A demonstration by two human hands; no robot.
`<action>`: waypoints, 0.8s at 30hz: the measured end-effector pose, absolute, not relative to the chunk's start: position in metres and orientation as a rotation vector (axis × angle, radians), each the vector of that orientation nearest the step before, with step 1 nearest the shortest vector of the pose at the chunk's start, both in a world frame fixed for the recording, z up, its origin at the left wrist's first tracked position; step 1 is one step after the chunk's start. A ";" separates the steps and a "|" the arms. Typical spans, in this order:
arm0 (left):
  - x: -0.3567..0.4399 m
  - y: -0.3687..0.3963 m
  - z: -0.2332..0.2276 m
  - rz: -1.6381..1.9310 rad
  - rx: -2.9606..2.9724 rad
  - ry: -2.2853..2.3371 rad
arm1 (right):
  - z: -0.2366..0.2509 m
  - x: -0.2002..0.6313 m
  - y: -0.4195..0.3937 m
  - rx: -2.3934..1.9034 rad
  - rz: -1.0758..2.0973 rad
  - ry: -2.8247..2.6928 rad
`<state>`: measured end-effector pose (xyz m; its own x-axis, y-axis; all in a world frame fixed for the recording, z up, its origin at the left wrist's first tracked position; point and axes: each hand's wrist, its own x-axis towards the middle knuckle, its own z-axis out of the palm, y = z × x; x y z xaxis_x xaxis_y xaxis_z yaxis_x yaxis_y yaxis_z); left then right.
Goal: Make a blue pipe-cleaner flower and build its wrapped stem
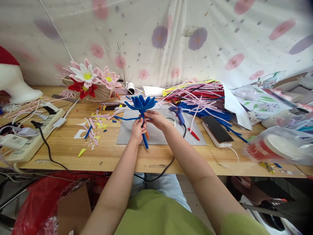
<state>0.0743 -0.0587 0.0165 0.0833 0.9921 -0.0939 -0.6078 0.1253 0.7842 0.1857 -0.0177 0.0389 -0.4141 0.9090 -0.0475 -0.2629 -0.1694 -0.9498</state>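
Your blue flower [141,103] looks fuzzy and matt, like plush, while the cutting mat [161,136] in front of you has a dull, flat finish and your table [110,161] is smooth wood with a faint sheen. The glue gun [179,116] is smooth plastic, the phone [216,129] has a glossy, glass-like face, your shirt [156,213] is matt cloth, and the red bag [36,202] is thin, shiny, crinkled plastic beside matt cardboard [74,209]. Your curtain [137,26] is creased and slightly glossy, though you cannot tell cloth from plastic.
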 end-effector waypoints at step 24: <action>0.068 -0.060 0.020 1.335 0.709 0.716 | 0.032 0.174 -0.018 -0.724 1.658 -1.196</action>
